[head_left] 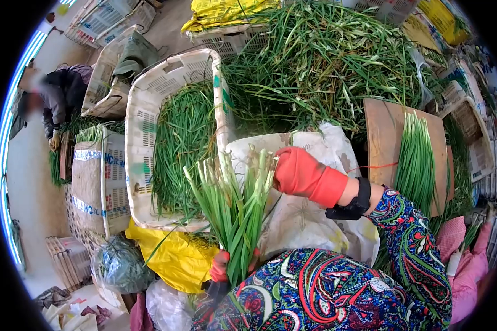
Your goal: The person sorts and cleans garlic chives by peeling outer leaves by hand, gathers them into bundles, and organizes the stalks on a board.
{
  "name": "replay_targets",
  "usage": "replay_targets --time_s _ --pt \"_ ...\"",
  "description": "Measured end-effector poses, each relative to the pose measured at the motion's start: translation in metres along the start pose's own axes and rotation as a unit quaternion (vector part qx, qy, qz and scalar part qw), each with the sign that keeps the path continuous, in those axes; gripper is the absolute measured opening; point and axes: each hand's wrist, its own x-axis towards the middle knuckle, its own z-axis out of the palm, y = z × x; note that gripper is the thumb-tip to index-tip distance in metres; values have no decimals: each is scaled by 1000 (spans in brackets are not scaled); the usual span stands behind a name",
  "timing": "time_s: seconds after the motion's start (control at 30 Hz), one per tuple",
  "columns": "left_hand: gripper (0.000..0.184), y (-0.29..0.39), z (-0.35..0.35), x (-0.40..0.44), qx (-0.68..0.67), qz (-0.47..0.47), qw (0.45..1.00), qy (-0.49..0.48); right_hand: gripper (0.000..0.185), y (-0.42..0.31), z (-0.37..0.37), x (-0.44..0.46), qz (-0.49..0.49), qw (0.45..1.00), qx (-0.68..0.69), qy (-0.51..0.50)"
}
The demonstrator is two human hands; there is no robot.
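Observation:
My left hand (221,267), in a red glove, is wrapped round the lower part of a bunch of green stalks (232,204), whose pale ends point up. My right hand (298,171), also red-gloved, is closed at the pale ends on the bunch's right side; what its fingers pinch is too small to make out. Behind the bunch, a white plastic crate (135,193) holds loose green stalks. A neat bundle of stalks (417,163) lies on a brown board (378,132) at the right.
A large heap of loose stalks (315,60) rises at the back. Below the crate is a yellow bag (174,256). At the far left a person (66,94) bends over more stalks. A pink sleeve (469,276) shows at the lower right.

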Motion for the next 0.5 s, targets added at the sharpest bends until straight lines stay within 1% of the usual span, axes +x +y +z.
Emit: replay_targets --time_s 0.07,0.1,0.13,0.17,0.2,0.23,0.27,0.3,0.33,0.37,0.4,0.43,0.47,0.5 --pt "73 -2 1 3 -2 16 1000 -25 13 10 -15 6 25 1000 -13 -7" --pt "70 -2 0 2 17 19 1000 -9 13 17 -23 9 67 997 -23 -22" --pt "69 -3 -3 1 -1 24 1000 -15 12 28 -30 11 108 993 -33 -38" --pt "68 -4 -9 0 -18 29 999 -20 17 52 -30 6 153 984 84 26" --pt "67 -6 -13 -2 -36 34 998 -26 21 77 -33 -1 195 956 198 90" --pt "66 -5 -14 -5 -79 -3 995 -56 29 96 -48 -1 321 937 130 40" --pt "66 -3 -15 -8 -120 -42 989 -82 40 105 -65 2 439 897 59 -10" --pt "66 1 -13 -3 -119 -43 987 -102 47 94 -71 -1 425 904 14 43" --pt "67 4 -12 -2 -117 -47 987 -102 58 78 -76 -6 409 907 -30 93" --pt "68 7 -11 -2 -114 -51 987 -102 68 66 -83 -7 331 940 51 59" --pt "69 9 -10 -1 -112 -55 987 -102 63 42 -89 2 369 894 254 -1" --pt "70 8 -14 -3 -100 -34 991 -83 60 24 -81 2 300 844 445 5" --pt "71 6 -18 -3 -91 -18 993 -72 54 6 -64 1 220 822 525 20" --pt "72 4 -22 -4 -81 -2 995 -60 59 -19 -70 7 263 765 586 -55"
